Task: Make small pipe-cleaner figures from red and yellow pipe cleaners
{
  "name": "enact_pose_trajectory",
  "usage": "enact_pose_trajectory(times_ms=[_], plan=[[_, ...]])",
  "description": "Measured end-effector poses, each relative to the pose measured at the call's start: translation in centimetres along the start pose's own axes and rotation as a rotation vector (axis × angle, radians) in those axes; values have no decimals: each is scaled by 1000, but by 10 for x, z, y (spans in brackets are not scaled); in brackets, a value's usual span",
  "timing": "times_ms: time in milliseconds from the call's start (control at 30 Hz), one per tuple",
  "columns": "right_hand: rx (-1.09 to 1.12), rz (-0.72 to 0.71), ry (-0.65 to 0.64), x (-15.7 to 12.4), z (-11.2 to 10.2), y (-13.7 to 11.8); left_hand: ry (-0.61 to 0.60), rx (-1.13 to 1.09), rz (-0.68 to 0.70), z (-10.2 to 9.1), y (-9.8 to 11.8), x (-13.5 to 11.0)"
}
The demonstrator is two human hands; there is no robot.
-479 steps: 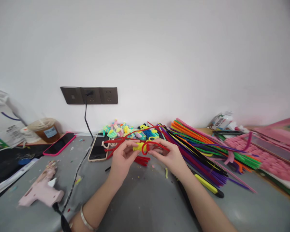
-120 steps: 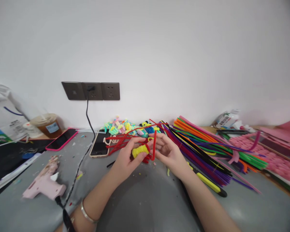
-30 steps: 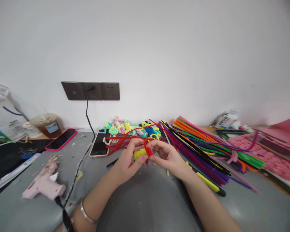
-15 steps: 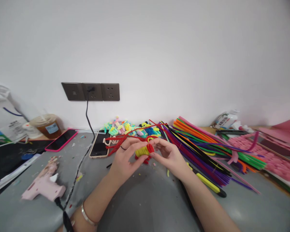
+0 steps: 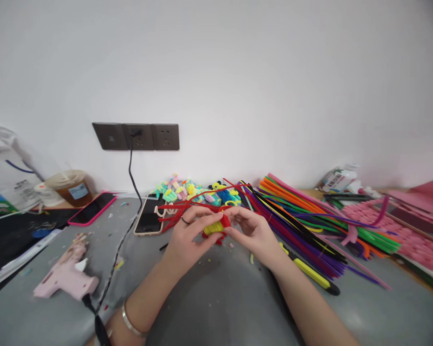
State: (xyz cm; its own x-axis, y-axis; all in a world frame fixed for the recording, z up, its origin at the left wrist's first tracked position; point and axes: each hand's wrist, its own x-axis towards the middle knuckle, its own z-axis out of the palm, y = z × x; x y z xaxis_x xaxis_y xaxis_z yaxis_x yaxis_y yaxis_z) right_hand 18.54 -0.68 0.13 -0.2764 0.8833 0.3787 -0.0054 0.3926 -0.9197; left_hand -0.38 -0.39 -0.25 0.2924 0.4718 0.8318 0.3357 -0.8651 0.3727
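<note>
The left hand (image 5: 182,242) wears a dark ring (image 5: 185,220), its wrist a silver bangle (image 5: 130,324).

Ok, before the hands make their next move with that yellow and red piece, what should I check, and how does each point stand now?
1. Left hand grips the yellow coil: ok.
2. Right hand pinches the red pipe cleaner at the coil's end: ok.
3. Red turns sit tight against the yellow: cannot tell, both hands hide most of them.
4. Glue gun lies apart from both hands: ok.
5. Yellow-handled tool lies beside the right forearm, not under it: ok.
</note>
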Motion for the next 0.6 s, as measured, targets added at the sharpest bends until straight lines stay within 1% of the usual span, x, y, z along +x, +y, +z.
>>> enact_pose_trajectory(times_ms=[200,467,600], plan=[[-69,-27,8,0,1,1,19,6,-26,2,1,-1],[-165,-41,65,1,4,0,31,55,-100,5,3,-4],[-198,-45,79,2,4,0,28,52,-159,6,4,-4]])
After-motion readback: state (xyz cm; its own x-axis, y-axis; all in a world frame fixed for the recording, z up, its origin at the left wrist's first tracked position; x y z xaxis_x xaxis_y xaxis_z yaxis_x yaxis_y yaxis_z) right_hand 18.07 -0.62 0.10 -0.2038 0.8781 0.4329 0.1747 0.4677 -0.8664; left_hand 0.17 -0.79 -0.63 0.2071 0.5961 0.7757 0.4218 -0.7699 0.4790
